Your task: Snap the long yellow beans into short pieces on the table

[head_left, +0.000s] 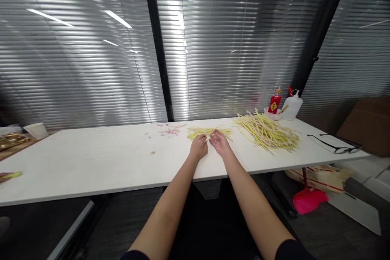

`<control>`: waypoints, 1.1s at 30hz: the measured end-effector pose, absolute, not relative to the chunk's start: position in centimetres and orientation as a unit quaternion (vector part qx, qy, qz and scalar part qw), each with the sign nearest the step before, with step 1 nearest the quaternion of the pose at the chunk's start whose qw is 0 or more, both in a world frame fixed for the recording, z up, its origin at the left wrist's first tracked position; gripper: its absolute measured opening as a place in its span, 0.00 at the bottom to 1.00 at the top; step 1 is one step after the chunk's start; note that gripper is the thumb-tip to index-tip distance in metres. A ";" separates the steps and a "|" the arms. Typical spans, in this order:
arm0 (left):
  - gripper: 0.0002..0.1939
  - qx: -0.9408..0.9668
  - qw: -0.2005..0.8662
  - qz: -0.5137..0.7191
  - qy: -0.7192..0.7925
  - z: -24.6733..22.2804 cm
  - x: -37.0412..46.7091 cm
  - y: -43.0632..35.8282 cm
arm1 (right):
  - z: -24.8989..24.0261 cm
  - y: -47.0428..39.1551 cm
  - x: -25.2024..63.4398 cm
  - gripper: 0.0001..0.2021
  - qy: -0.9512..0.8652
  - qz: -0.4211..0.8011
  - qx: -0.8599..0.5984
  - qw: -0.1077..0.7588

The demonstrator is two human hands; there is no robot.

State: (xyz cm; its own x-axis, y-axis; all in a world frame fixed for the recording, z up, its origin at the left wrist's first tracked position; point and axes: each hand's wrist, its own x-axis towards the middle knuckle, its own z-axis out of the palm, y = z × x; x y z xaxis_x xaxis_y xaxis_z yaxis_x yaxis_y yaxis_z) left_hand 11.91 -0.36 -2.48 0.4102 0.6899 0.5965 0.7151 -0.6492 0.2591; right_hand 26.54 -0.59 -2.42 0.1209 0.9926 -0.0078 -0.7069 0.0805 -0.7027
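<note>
A small row of pale yellow, stem-like strands lies on the white table just beyond my hands. My left hand rests at its near edge, with the fingers curled closed around a strand. Close beside it, my right hand has its palm turned partly inward and its fingers loosely apart, the tips touching the strands. To the right spreads a much larger loose heap of the same yellow and cream strands. Left of the small row is a scatter of thin pink and purple bands.
The white table meets window blinds at the back. At the right are a red-labelled bottle, a white squeeze bottle, a shallow bowl and eyeglasses. A white cup stands far left.
</note>
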 end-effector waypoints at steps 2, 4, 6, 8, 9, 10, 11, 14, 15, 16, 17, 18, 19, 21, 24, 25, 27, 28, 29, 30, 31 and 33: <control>0.15 -0.845 -0.003 -0.342 -0.411 -2.7 11.9 -0.2 | -2.3 -0.7 26.6 0.15 -0.250 0.607 -0.286 0.698; 0.14 -0.843 -0.015 -0.341 -0.416 -2.7 11.9 -0.1 | -2.2 -0.8 26.7 0.15 -0.256 0.596 -0.288 0.705; 0.14 -0.837 -0.019 -0.346 -0.424 -2.7 11.9 -0.1 | -2.2 -0.8 26.7 0.15 -0.269 0.582 -0.299 0.707; 0.14 -0.832 -0.020 -0.347 -0.431 -2.7 11.9 -0.2 | -2.2 -0.8 26.6 0.15 -0.279 0.569 -0.313 0.707; 0.14 -0.831 -0.023 -0.347 -0.434 -2.6 11.8 -0.2 | -2.2 -0.8 26.6 0.15 -0.279 0.565 -0.316 0.709; 0.14 -0.831 -0.025 -0.346 -0.435 -2.6 11.8 -0.3 | -2.3 -0.8 26.5 0.15 -0.273 0.565 -0.314 0.713; 0.14 -0.830 -0.026 -0.348 -0.434 -2.5 11.8 -0.4 | -2.3 -0.7 26.5 0.15 -0.265 0.565 -0.311 0.717; 0.19 -0.823 -0.027 -0.356 -0.441 -2.1 11.8 -0.8 | -2.6 -0.5 26.5 0.15 -0.244 0.559 -0.304 0.732; 0.22 -0.816 -0.028 -0.354 -0.456 -2.0 11.8 -1.0 | -2.7 -0.4 26.5 0.15 -0.240 0.553 -0.304 0.738; 0.25 -0.805 -0.031 -0.349 -0.479 -1.9 11.8 -1.1 | -2.8 -0.2 26.5 0.15 -0.236 0.546 -0.304 0.745; 0.26 -0.793 -0.033 -0.339 -0.505 -1.7 11.8 -1.3 | -2.9 -0.1 26.5 0.16 -0.229 0.537 -0.302 0.753; 0.25 -0.781 -0.034 -0.324 -0.532 -1.6 11.8 -1.4 | -3.0 0.0 26.6 0.16 -0.220 0.529 -0.300 0.763; 0.23 -0.772 -0.033 -0.306 -0.556 -1.5 11.8 -1.5 | -3.1 0.2 26.6 0.17 -0.212 0.520 -0.296 0.772; 0.16 -0.764 -0.024 -0.272 -0.585 -1.3 11.8 -1.7 | -3.3 0.4 26.6 0.17 -0.202 0.504 -0.291 0.788; 0.14 -0.756 -0.004 -0.251 -0.604 -1.1 11.9 -1.8 | -3.5 0.7 26.7 0.16 -0.198 0.484 -0.291 0.801; 0.15 -0.752 -0.002 -0.250 -0.610 -1.1 12.0 -1.9 | -3.5 0.7 26.7 0.16 -0.199 0.479 -0.293 0.803; 0.16 -0.744 -0.005 -0.248 -0.620 -1.2 12.1 -1.9 | -3.5 0.7 26.8 0.16 -0.202 0.472 -0.297 0.805; 0.17 -0.740 -0.009 -0.251 -0.624 -1.2 12.1 -1.9 | -3.5 0.7 26.9 0.16 -0.203 0.471 -0.297 0.805; 0.17 -0.734 -0.014 -0.256 -0.628 -1.3 12.1 -1.8 | -3.5 0.7 26.9 0.16 -0.204 0.472 -0.296 0.805; 0.17 -0.728 -0.021 -0.266 -0.632 -1.3 12.1 -1.7 | -3.5 0.7 27.0 0.16 -0.205 0.474 -0.293 0.805; 0.17 -0.720 -0.030 -0.279 -0.634 -1.4 12.1 -1.6 | -3.5 0.7 27.0 0.16 -0.207 0.474 -0.292 0.804; 0.17 -0.704 -0.060 -0.322 -0.629 -1.7 11.8 -1.1 | -3.5 0.7 26.9 0.16 -0.221 0.472 -0.295 0.801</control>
